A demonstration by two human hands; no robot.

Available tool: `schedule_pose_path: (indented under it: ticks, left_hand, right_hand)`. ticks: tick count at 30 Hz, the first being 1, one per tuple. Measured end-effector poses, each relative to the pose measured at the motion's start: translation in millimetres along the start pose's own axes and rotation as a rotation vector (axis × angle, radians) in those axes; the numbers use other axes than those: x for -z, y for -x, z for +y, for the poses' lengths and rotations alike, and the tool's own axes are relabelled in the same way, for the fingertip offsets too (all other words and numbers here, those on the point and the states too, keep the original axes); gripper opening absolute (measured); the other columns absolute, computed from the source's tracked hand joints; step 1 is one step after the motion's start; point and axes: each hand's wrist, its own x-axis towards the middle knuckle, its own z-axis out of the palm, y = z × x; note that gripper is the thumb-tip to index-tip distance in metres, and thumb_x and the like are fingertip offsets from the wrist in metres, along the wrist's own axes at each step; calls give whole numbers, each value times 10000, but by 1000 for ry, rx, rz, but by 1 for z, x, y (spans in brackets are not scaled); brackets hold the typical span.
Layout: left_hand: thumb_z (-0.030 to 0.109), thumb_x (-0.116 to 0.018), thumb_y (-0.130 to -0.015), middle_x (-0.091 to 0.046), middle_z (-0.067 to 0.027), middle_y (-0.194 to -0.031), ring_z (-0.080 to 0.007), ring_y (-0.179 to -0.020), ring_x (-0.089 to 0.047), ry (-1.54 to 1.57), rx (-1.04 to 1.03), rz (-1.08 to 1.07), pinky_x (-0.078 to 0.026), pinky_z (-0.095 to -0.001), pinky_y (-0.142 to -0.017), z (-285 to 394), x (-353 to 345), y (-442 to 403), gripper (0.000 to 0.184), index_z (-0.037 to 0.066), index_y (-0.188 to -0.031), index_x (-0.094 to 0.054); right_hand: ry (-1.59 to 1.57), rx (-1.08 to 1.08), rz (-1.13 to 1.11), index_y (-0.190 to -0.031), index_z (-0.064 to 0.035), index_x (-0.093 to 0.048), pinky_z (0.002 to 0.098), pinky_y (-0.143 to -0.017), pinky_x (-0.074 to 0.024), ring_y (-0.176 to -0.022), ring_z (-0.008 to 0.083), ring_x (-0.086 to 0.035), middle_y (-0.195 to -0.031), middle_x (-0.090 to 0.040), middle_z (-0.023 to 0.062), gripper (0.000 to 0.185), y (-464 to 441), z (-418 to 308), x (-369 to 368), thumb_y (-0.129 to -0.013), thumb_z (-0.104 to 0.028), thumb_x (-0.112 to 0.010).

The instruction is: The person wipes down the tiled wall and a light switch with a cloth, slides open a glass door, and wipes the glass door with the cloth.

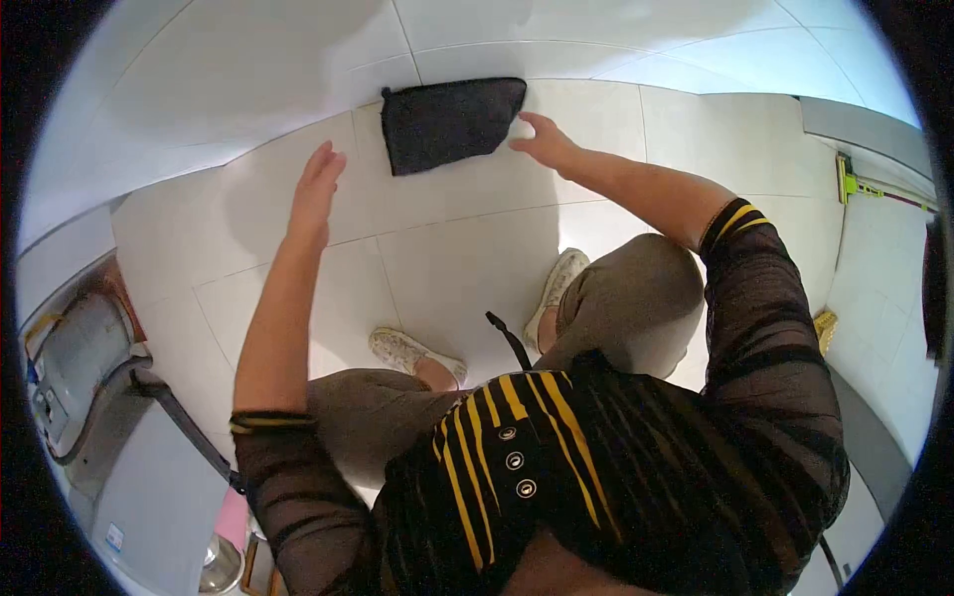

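A dark grey cloth [452, 124] lies spread on the tiled floor against the wall, at the top middle of the head view. My right hand [545, 141] is just beside the cloth's right edge, its thumb and fingers apart, holding nothing. Farther off to the left of the cloth, my left hand [318, 194] is raised with its fingers stretched out and nothing in it. Both my feet, in light patterned shoes [402, 353], stand on the floor below the cloth.
A grey bin-like container [159, 477] stands at the lower left, near a metal pot [221, 566]. At the right, a green-headed tool with a long handle [847, 181] rests by the wall. A yellow object [825, 330] lies below it. A white wall [268, 70] runs along the top.
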Motion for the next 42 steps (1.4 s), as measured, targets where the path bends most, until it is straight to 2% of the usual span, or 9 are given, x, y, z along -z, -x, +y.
schedule_pose_path:
  ticks: [8, 16, 19, 22, 24, 27, 29, 37, 42]
  left_hand:
    - [339, -492, -906, -580, -120, -1142, -213, -1073, -537, 148, -78, -474, -360, -347, -970, 97, -38, 133, 471, 7, -1240, -482]
    - [355, -535, -867, -581, -124, -1133, -229, -1080, -535, 71, -37, -403, -360, -362, -973, 89, -30, 151, 514, -8, -1228, -482]
    - [351, -530, -867, -580, -139, -1124, -244, -1061, -543, 178, -63, -217, -365, -376, -968, 79, -15, 169, 514, -17, -1222, -483]
    - [350, -527, -868, -579, -151, -1116, -257, -1049, -548, 286, -33, -220, -369, -389, -962, 72, -13, 169, 519, -29, -1218, -480]
    - [283, -514, -887, -563, -140, -1138, -243, -1067, -530, 295, -93, -275, -367, -376, -965, 77, -13, 162, 468, -24, -1238, -464]
    - [217, -505, -907, -549, -125, -1154, -221, -1080, -515, 337, -128, -368, -369, -357, -963, 78, -13, 154, 422, -13, -1257, -449]
    - [218, -510, -908, -551, -120, -1149, -212, -1074, -517, 374, -111, -413, -373, -350, -958, 79, -15, 151, 420, -7, -1258, -451]
    - [302, -544, -871, -568, -120, -1132, -218, -1067, -533, 228, 1, -398, -369, -355, -964, 73, -13, 155, 481, 6, -1244, -471]
    - [177, -528, -904, -560, -89, -1123, -175, -1043, -524, 275, -61, -394, -386, -322, -936, 78, 3, 158, 377, 22, -1243, -477]
  right_hand:
    - [844, 698, -138, -1340, -123, -376, 500, -1048, -283, -1316, 364, -259, -1397, -307, 188, 582, -63, -16, -62, -828, -315, -573]
    - [923, 573, 31, -1316, -68, -410, 421, -1083, -250, -1288, 331, -310, -1394, -333, 166, 595, -111, 107, 49, -816, -343, -579]
    - [986, 94, 145, -1336, -92, -390, 425, -1076, -252, -1297, 380, -279, -1401, -299, 211, 648, -113, 196, 132, -799, -402, -578]
    - [1359, -76, -243, -1282, -64, -468, 401, -1052, -294, -1275, 372, -329, -1392, -307, 231, 666, -110, 198, 144, -779, -487, -577]
    - [803, -272, 371, -1203, -33, -540, 392, -1003, -356, -1210, 367, -417, -1291, -442, 232, 705, -111, 171, 92, -722, -544, -606]
    - [965, 20, 226, -938, -20, -657, 421, -837, -476, -946, 336, -598, -958, -646, 160, 561, -117, 61, 14, -666, -511, -667]
    - [820, -195, 99, -1325, 12, -367, 564, -1030, -245, -1296, 407, -223, -1378, -281, 231, 834, -117, 2, -66, -730, -540, -560]
    - [347, 453, -230, -1364, -71, -351, 446, -1090, -221, -1330, 403, -210, -1424, -231, 259, 773, -101, -69, -187, -743, -457, -600]
    - [927, 974, -150, -1335, -175, -415, 417, -1077, -264, -1333, 332, -236, -1443, -254, 151, 540, -116, 9, -85, -830, -296, -566]
